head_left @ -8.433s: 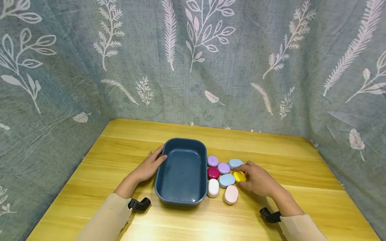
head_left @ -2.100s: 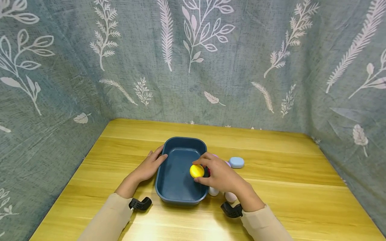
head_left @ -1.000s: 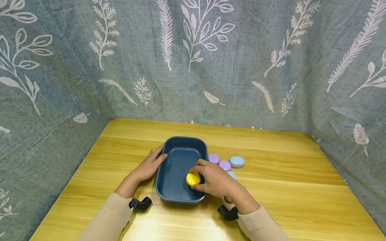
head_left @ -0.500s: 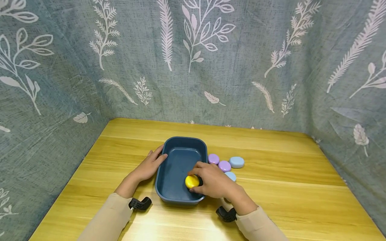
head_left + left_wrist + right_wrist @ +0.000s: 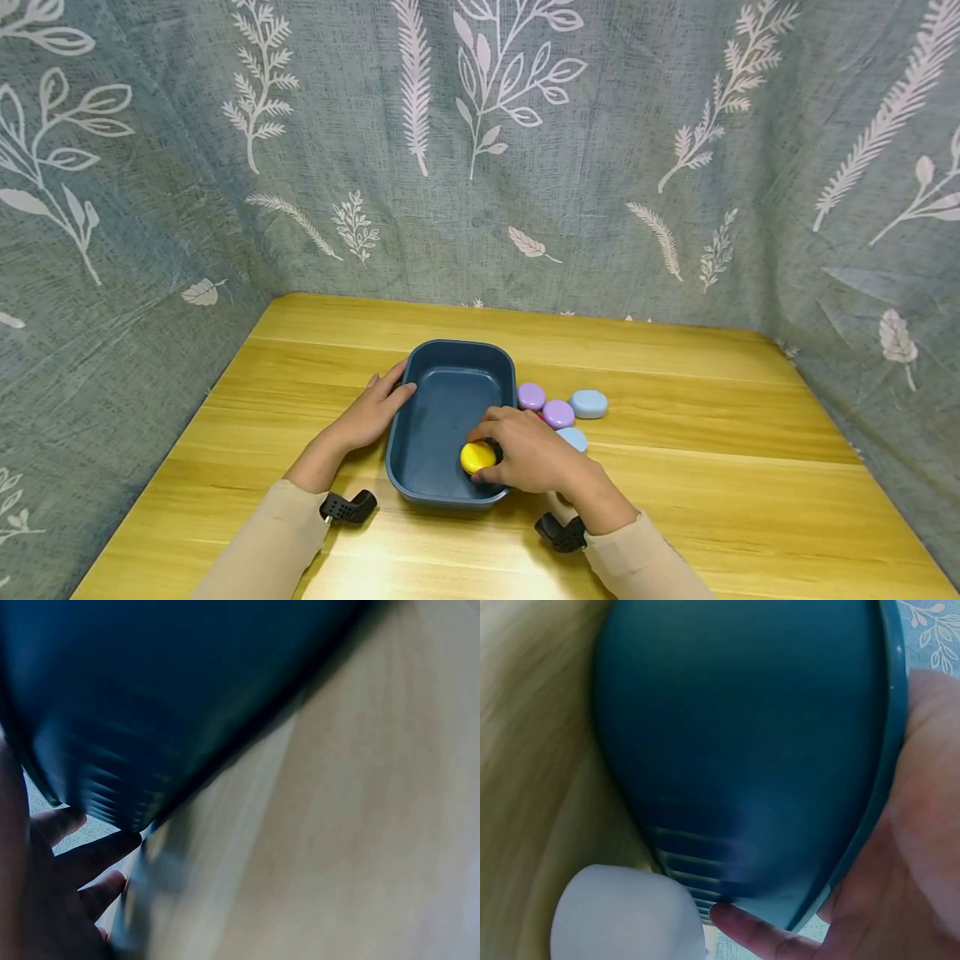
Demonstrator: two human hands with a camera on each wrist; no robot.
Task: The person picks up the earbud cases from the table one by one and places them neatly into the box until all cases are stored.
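Note:
A dark blue rectangular tub (image 5: 452, 400) stands mid-table. My left hand (image 5: 367, 417) rests against its left wall, the thumb at the rim; in the left wrist view the spread fingers (image 5: 101, 855) touch the outer wall. Over the tub's right rim reaches my right hand (image 5: 525, 450), pinching a glossy yellow rounded piece (image 5: 477, 458) between thumb and fingers, low inside the tub toward its near right corner. In the right wrist view, one finger (image 5: 757, 930) lies along the tub's outside, and the yellow piece is hidden behind the wall.
Right of the tub lie two lilac round pieces (image 5: 558, 414) and two light blue oval ones (image 5: 589, 404). A red piece (image 5: 540, 415) is mostly covered by the right hand. Beside the tub stands a white rounded piece (image 5: 626, 915). A leaf-patterned grey curtain (image 5: 480, 208) surrounds the table.
My right hand took the yellow piece from the group on the right, carried it left over the rim and lowered it toward the tub's near right corner. My left hand stayed put.

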